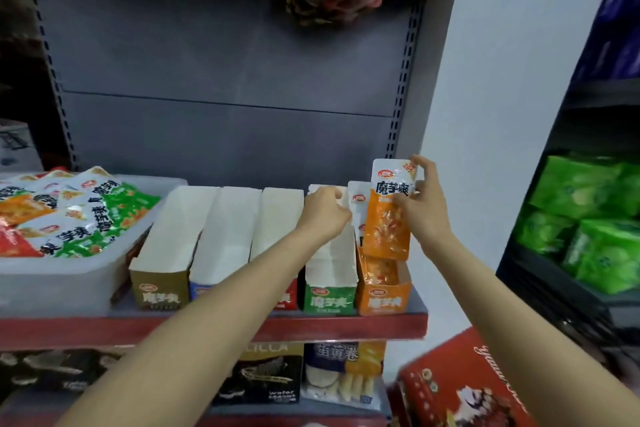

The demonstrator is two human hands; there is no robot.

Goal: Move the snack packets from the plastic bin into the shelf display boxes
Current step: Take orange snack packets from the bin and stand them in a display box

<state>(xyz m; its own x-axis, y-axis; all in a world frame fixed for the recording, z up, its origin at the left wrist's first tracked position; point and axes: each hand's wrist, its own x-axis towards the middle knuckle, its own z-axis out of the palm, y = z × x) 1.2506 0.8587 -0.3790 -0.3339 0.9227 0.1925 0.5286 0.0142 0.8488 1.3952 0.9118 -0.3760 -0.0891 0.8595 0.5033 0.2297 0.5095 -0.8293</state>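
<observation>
A translucent plastic bin (pixel 62 274) at the left of the shelf holds several green, orange and red snack packets (pixel 86 218). To its right stand several display boxes, gold (pixel 159 295), blue, red, green (pixel 330 298) and orange (pixel 382 298). My right hand (pixel 420 204) pinches an orange packet (pixel 389 218) upright over the orange box, which holds more orange packets. My left hand (pixel 325 211) has curled fingers and touches the white top edge of a packet (pixel 356 198) standing at the orange box's left wall. The gold and green boxes look empty inside.
The shelf has a red front edge (pixel 207 328) and a grey back panel. Below it stand a dark wafer box (pixel 266 374) and an egg-roll pack (pixel 343 371). A red carton (pixel 460 388) sits at lower right. Green packets (pixel 588 222) fill a dark rack on the right.
</observation>
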